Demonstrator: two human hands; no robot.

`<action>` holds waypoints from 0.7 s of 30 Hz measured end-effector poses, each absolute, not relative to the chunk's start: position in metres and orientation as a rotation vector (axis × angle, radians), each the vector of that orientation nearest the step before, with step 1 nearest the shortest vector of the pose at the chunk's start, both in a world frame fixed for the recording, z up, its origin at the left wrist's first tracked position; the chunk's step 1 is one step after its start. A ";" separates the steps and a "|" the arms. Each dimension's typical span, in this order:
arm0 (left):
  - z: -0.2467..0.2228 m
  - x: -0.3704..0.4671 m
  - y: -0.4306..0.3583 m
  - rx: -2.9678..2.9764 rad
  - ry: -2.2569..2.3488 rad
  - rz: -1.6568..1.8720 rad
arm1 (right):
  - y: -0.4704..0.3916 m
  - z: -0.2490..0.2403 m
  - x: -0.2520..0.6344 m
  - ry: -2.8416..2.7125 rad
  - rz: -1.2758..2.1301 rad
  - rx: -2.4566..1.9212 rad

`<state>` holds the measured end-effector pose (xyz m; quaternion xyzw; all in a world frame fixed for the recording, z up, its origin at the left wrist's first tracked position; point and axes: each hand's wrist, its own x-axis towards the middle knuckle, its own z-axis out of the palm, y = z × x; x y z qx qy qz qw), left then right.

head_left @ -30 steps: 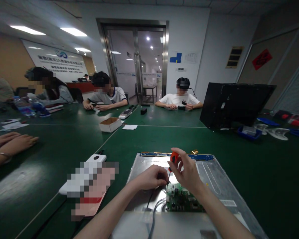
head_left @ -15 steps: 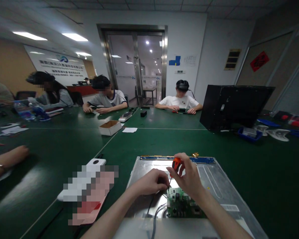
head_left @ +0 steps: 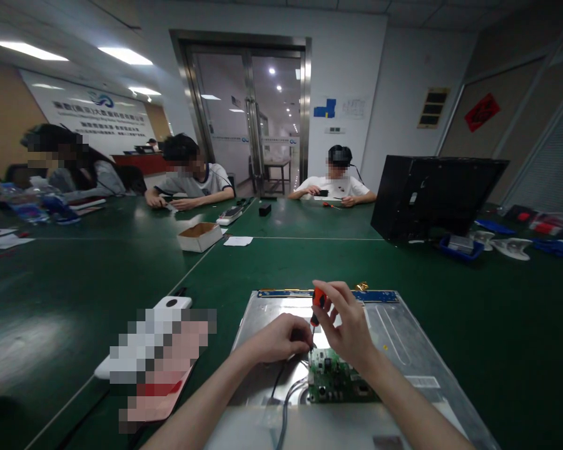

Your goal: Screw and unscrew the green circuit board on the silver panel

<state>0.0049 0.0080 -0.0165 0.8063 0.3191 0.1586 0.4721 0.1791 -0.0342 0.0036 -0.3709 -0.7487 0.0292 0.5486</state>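
My right hand (head_left: 349,325) is closed around the red-and-black handle of a screwdriver (head_left: 319,297), which stands nearly upright. Its thin shaft points down at the upper left corner of a green circuit board (head_left: 331,381). Beside the shaft's lower end, my left hand (head_left: 286,337) has its fingers pinched together; whatever they hold, if anything, is hidden. The board lies on a flat silvery metal panel (head_left: 385,337) with a blue strip board (head_left: 375,297) along its far edge. Grey cables (head_left: 285,415) run from the board's left side toward me.
Left of the panel lie a white power strip (head_left: 169,312) and a pinkish flat item (head_left: 157,406), both partly blurred out. Farther off are an open white box (head_left: 199,237), a black monitor (head_left: 436,197) and a blue tray (head_left: 462,247). Several people sit around the green table.
The view has shifted slightly. My right fingers have changed position around the screwdriver handle, which stands more upright. Another person's hand at the left has drawn back toward the edge of view.
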 end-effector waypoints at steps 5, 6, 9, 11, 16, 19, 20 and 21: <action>-0.018 0.004 0.010 1.935 0.762 0.385 | -0.034 0.002 0.181 -1.800 0.071 -0.843; -0.018 0.004 0.009 1.940 0.771 0.383 | -0.033 0.001 0.181 -1.790 0.054 -0.848; -0.015 0.004 0.008 1.967 0.798 0.382 | -0.031 -0.001 0.182 -1.752 -0.008 -0.868; -0.015 0.004 0.007 1.984 0.801 0.393 | -0.030 -0.001 0.182 -1.743 -0.025 -0.861; -0.016 0.005 0.008 1.978 0.783 0.398 | -0.032 0.002 0.180 -1.755 0.009 -0.840; -0.019 0.004 0.009 1.960 0.760 0.394 | -0.033 0.004 0.179 -1.778 0.031 -0.843; -0.019 0.004 0.009 1.958 0.751 0.394 | -0.034 0.004 0.179 -1.788 0.037 -0.843; -0.020 0.004 0.009 1.956 0.745 0.392 | -0.034 0.004 0.179 -1.798 0.042 -0.839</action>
